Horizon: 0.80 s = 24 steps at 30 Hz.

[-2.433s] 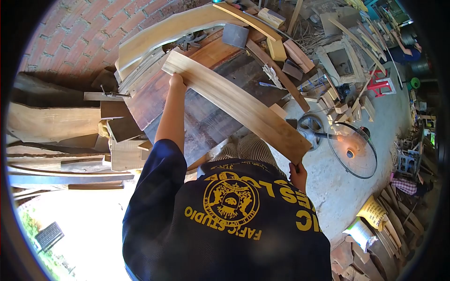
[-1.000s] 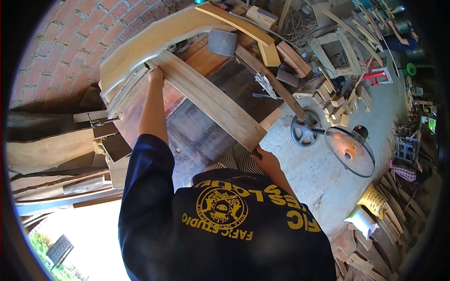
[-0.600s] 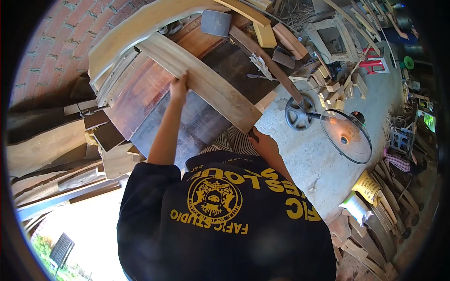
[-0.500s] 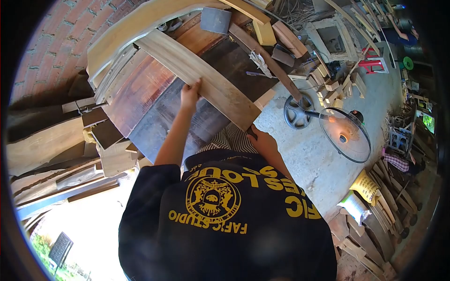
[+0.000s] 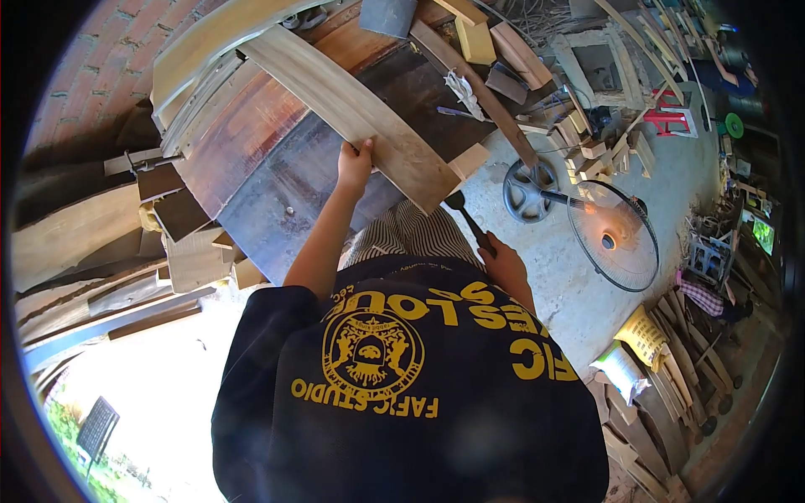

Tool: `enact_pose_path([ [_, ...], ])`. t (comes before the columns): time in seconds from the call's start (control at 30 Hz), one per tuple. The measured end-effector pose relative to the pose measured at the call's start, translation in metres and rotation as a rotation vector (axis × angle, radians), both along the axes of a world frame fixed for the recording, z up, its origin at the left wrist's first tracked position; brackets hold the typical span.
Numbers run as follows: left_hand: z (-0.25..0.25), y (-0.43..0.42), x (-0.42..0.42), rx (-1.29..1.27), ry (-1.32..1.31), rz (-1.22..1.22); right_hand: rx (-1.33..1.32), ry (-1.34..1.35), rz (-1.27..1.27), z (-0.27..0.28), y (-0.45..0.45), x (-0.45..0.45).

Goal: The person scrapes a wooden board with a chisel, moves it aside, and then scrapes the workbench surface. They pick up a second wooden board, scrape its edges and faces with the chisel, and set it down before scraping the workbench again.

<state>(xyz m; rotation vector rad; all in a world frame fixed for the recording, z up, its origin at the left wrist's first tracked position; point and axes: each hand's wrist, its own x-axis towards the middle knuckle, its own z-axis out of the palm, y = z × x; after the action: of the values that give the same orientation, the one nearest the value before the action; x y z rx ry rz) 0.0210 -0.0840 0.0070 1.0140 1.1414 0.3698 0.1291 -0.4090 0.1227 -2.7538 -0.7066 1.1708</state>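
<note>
A long, slightly curved wooden board [image 5: 352, 101] lies slantwise over the dark worktop [image 5: 285, 180], its near end sticking out toward my body. My left hand [image 5: 356, 163] grips the board's left edge near that end, thumb on top and the other fingers underneath. In my right hand [image 5: 505, 264], the fingers wrap round the handle of a dark, long-handled tool [image 5: 472, 225]. The tool's wider head is just beside the board's near corner, and I cannot make out its exact kind or whether it touches the wood.
A standing fan [image 5: 615, 236] with a round base is on the concrete floor to the right. Wood offcuts [image 5: 591, 151] are piled behind it. A brown beam [image 5: 474, 92] and a grey curved block [image 5: 387, 17] rest on the worktop. Planks [image 5: 75, 239] are stacked at left.
My right hand has moved down and right, away from the board's end, bringing the dark tool into view. My left hand has shifted slightly right along the board's edge.
</note>
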Motion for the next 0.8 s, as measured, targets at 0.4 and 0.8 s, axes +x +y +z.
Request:
enact_pose_path([
  [0.4, -0.003, -0.023, 0.01, 0.104, 0.289, 0.166, 0.503, 0.079, -0.273, 0.028, -0.022, -0.002],
  [0.8, -0.022, -0.051, 0.009, 0.083, 0.209, 0.199, 0.43, 0.133, 0.099, 0.014, -0.001, 0.0],
])
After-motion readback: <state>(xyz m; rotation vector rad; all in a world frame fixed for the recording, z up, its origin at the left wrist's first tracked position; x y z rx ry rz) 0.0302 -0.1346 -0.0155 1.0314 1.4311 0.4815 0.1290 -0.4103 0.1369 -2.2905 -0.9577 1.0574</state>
